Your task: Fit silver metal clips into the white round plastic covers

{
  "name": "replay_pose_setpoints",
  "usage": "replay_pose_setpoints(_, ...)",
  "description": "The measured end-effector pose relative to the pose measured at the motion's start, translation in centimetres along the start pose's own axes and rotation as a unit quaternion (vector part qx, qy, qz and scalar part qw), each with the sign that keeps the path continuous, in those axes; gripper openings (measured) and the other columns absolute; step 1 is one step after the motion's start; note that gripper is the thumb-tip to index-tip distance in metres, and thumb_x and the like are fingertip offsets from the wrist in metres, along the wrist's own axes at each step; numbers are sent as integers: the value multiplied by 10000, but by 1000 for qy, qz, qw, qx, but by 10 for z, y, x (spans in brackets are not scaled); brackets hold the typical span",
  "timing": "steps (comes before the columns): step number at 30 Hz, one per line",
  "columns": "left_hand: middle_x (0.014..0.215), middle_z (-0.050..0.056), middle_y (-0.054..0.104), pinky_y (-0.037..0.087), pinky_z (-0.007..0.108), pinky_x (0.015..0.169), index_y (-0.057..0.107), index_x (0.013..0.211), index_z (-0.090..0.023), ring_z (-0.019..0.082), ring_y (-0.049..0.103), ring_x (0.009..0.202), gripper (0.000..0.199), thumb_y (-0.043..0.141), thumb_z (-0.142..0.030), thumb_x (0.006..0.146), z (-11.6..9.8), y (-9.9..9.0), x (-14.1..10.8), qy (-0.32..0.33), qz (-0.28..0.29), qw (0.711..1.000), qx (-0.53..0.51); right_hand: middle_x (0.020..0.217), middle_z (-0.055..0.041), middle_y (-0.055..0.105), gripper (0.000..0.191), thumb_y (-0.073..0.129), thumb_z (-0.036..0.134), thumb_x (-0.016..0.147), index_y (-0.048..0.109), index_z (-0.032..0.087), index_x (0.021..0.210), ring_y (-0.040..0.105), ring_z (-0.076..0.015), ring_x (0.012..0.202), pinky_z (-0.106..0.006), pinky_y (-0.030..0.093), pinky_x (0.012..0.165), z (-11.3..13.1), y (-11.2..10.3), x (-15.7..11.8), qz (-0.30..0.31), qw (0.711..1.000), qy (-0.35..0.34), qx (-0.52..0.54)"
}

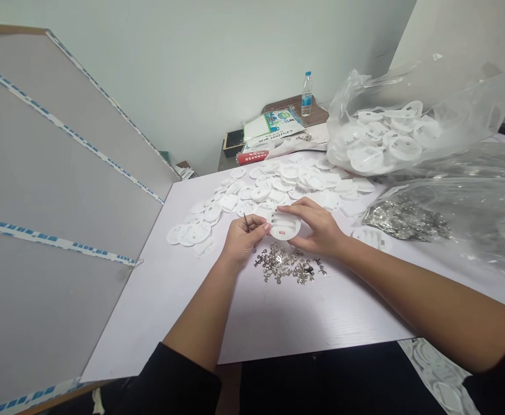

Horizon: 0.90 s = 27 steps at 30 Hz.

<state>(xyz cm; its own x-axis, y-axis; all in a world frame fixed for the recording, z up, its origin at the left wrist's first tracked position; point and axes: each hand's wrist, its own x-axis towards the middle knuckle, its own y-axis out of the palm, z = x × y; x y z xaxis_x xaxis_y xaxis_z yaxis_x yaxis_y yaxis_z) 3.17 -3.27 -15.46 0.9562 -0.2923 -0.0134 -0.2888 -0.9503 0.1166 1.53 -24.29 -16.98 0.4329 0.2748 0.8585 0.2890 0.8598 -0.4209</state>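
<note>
1. The white disc (285, 226) is held tilted above the desk (304, 323), over the far edge of a cluster of metal clips (280, 264).
2. Left hand (244, 237): fingers and thumb pinch the disc's left rim; a thin dark tool (246, 222) sticks up from the same grip.
3. Right hand (319, 227): fingers curve over the disc's far rim, the thumb at its near right side, clamping it.
4. Beyond the hands, a heap of white parts (278, 178) crowds close, limiting forward room.
5. Rightward, a bag of metal pieces (407, 220) and a bag of white parts (401, 141) hem in that side.
6. A grey panel (71, 173) borders the desk's left edge, well apart from the left hand.
7. Open room runs from the clips to the desk's near edge.
</note>
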Motion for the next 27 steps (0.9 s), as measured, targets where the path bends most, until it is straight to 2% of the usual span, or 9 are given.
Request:
replay_pose_setpoints(7, 550, -28, 586, 251, 179, 375, 689, 738, -138, 30, 363, 408, 417, 926, -454, 606, 5, 0, 0, 13, 3, 1000, -8, 996, -98, 731, 514, 730, 227, 849, 595, 207, 1344, 620, -240, 832, -397, 579, 689, 1, 1, 2, -14, 1000, -23, -10)
replay_pose_setpoints(16, 565, -43, 574, 266, 176, 397, 654, 785, -158, 36, 369, 429, 423, 918, -442, 616, -4, 2, -3, -35, 31, 998, -38, 1037, -101, 729, 563, 700, 217, 849, 566, 210, 1395, 617, -246, 863, -398, 573, 712, 0, -1, 2, -8, 1000, -18, -17)
replay_pose_setpoints(27, 485, -62, 505, 254, 180, 393, 630, 723, -156, 43, 374, 410, 441, 941, -406, 537, -9, -2, -3, -70, 34, 997, -27, 1005, -86, 724, 537, 713, 261, 872, 570, 221, 1388, 604, -235, 830, -386, 578, 677, 0, -3, 4, -8, 999, -47, -14)
